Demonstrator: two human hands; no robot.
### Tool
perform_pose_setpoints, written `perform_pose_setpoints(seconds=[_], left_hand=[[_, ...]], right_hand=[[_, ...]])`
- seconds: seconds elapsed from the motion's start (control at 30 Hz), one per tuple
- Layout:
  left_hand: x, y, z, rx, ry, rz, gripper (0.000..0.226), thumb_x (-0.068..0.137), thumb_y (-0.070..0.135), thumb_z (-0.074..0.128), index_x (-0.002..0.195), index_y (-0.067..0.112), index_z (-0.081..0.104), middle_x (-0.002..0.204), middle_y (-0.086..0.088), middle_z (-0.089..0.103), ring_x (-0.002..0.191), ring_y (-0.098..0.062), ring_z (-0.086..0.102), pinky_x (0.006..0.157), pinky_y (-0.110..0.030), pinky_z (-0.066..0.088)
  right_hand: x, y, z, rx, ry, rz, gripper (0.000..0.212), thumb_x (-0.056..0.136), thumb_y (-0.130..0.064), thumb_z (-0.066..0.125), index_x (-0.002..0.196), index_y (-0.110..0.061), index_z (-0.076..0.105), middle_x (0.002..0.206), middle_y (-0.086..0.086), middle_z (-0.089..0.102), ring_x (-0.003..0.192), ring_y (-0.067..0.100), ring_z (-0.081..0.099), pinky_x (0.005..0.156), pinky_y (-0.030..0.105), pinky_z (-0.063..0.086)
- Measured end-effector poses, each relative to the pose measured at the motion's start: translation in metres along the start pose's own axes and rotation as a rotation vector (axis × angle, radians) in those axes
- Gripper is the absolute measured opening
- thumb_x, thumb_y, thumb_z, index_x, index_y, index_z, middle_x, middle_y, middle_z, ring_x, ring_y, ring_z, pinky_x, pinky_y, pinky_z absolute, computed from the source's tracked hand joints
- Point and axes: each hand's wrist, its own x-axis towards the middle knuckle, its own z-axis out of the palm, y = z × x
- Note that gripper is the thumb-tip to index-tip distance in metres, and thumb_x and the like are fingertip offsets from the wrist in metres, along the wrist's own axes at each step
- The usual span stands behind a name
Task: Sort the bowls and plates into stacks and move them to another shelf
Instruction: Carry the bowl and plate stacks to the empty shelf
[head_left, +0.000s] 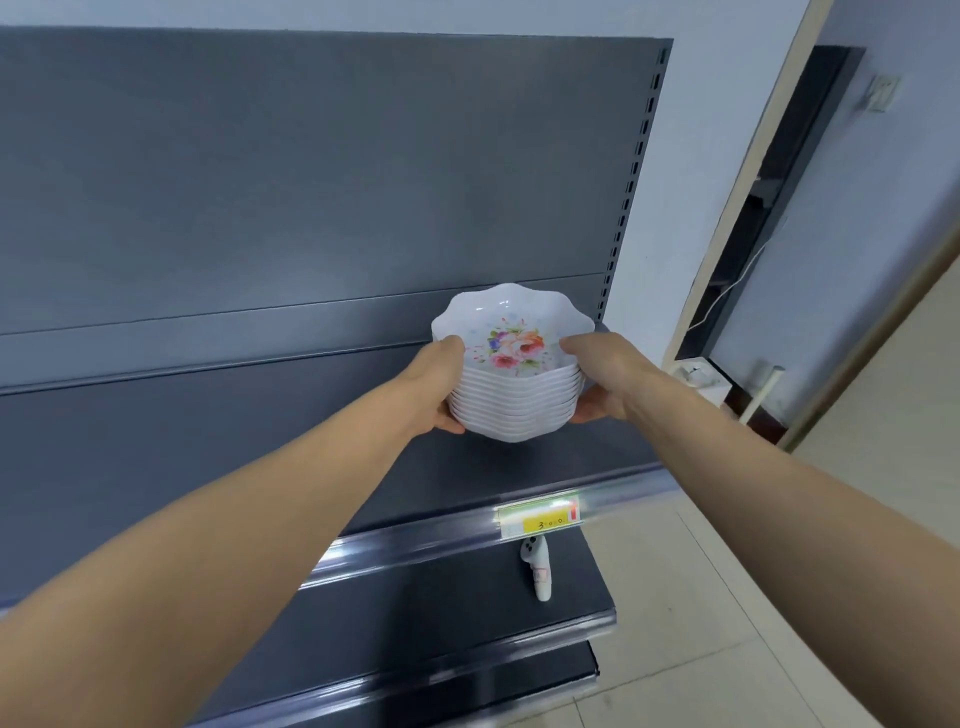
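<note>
A stack of several white scalloped bowls (514, 400) with a flower print inside the top one is held between both hands over the dark grey shelf (260, 441). My left hand (434, 387) grips the stack's left side, thumb on the top rim and fingers under the bottom. My right hand (597, 379) grips the right side the same way. Whether the stack's bottom touches the shelf is unclear.
The shelf's front rail carries a yellow price label (540, 519). A white controller (537, 569) lies on the lower shelf (441, 613). Slotted uprights bound the shelving at right. A doorway and a white box (701, 382) on the floor stand further right.
</note>
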Motion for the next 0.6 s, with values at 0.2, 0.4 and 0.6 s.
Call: perform_pose_setpoints(seconds=[0.2, 0.4, 0.6], left_hand=[[0.009, -0.007, 0.018, -0.042, 0.078, -0.034, 0.028, 0.095, 0.020, 0.026, 0.087, 0.019, 0.053, 0.089, -0.006, 0.064, 0.090, -0.030, 0.061, 0.088, -0.052, 0.052], [0.015, -0.016, 0.027, -0.076, 0.140, -0.068, 0.026, 0.096, 0.021, 0.026, 0.086, 0.018, 0.051, 0.088, -0.006, 0.061, 0.093, -0.031, 0.059, 0.089, -0.055, 0.051], [0.023, -0.023, 0.033, -0.086, 0.150, -0.083, 0.027, 0.096, 0.023, 0.026, 0.100, 0.015, 0.051, 0.087, -0.006, 0.060, 0.090, -0.031, 0.059, 0.088, -0.053, 0.052]], right_hand=[[0.021, 0.003, -0.012, -0.024, -0.086, -0.001, 0.011, 0.097, -0.016, 0.044, 0.102, -0.010, 0.053, 0.079, 0.005, 0.057, 0.063, 0.023, 0.056, 0.044, 0.030, 0.049], [0.039, 0.011, -0.017, -0.026, -0.161, 0.017, 0.016, 0.097, -0.016, 0.044, 0.105, -0.009, 0.056, 0.085, 0.006, 0.061, 0.070, 0.023, 0.058, 0.057, 0.034, 0.052], [0.051, 0.015, -0.022, -0.013, -0.196, 0.022, 0.023, 0.096, -0.015, 0.044, 0.115, -0.008, 0.056, 0.095, 0.008, 0.062, 0.077, 0.024, 0.059, 0.065, 0.038, 0.053]])
